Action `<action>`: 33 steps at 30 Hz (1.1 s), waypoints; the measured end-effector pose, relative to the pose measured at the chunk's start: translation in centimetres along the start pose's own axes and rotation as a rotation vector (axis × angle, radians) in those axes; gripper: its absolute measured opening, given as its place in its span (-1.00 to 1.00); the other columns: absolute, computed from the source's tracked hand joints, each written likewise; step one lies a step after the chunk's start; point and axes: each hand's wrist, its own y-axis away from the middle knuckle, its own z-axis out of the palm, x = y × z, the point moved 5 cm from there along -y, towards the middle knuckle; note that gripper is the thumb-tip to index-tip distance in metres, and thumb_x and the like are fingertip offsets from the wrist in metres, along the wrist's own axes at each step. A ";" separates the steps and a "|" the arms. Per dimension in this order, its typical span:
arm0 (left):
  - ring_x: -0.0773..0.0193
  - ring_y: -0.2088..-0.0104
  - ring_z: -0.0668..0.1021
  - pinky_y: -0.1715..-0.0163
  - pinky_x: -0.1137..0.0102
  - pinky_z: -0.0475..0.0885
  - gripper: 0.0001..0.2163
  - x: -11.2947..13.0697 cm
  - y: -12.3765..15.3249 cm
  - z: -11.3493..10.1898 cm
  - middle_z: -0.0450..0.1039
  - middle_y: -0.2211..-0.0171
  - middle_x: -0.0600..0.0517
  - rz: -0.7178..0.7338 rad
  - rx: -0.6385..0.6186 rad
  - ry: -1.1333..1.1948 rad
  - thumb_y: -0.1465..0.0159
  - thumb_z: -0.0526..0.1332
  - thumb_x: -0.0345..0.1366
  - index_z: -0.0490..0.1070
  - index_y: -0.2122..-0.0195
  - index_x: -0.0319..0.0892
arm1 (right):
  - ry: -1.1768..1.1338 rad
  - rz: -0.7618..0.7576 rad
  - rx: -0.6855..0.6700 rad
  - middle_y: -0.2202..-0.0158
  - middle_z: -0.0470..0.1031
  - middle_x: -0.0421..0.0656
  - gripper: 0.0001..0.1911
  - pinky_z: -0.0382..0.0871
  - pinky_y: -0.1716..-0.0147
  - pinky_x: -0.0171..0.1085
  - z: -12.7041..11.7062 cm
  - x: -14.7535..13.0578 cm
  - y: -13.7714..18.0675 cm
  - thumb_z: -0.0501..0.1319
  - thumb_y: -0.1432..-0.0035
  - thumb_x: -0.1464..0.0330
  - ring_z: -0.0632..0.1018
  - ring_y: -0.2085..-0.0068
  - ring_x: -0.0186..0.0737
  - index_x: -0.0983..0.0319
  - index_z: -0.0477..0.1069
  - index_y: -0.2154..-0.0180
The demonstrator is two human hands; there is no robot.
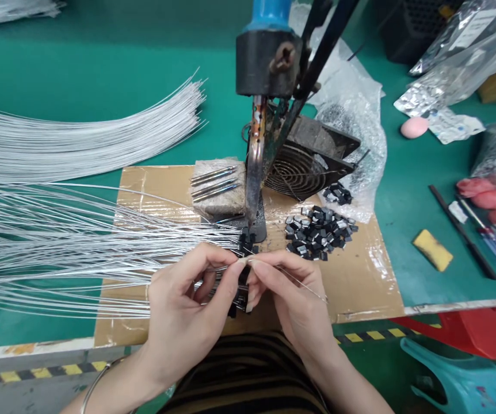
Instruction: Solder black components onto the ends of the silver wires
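Note:
My left hand (pixel 191 307) is closed in a pinch, apparently on the end of a white cable. Its fingertips meet those of my right hand (pixel 293 299). My right hand is pinched closed too, and a thin silvery wire (pixel 302 283) trails from it to the right. Fingers mostly hide the spot where the tips meet. Several white cables (pixel 144 236) run in from the left, with small black connectors (pixel 248 238) at their ends, just beyond and under my hands. A clamped soldering iron (pixel 254 149) points down at these connectors.
A pile of loose black connectors (pixel 319 233) lies on the cardboard (pixel 355 287), near a dusty fan (pixel 302 167). Metal rods (pixel 214 183) rest on a pale block. More white cables (pixel 101 138) lie at back left. A yellow sponge (pixel 432 249) sits on the right.

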 end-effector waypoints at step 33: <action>0.41 0.49 0.51 0.50 0.55 0.43 -0.95 -0.6 0.6 0.7 0.52 0.45 0.10 -0.032 0.026 0.052 -0.37 0.33 -0.36 0.50 0.26 -0.12 | -0.192 0.100 0.064 0.50 0.61 -0.20 -0.89 0.57 0.57 -0.44 0.4 0.7 0.0 0.51 -0.11 0.29 0.54 0.57 -0.40 0.20 0.73 0.33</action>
